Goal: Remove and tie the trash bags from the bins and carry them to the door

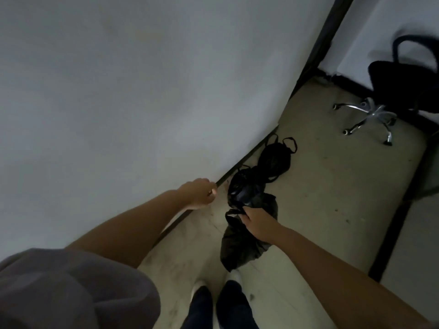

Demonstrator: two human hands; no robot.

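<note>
Three black trash bags are here by the white wall. The far bag (275,160) lies on the floor with its tied handles sticking up. A second bag (244,188) sits just in front of it, against the skirting. My right hand (255,222) grips the gathered top of the nearest bag (237,248), which hangs just above my feet. My left hand (200,192) reaches toward the wall's base, left of the second bag, fingers loosely curled with nothing visible in them.
A white wall (118,91) fills the left side, with a dark skirting along its base. A black office chair (403,91) with a chrome star base stands at the back right. A dark frame edge (394,231) runs along the right. My feet (213,305) are below.
</note>
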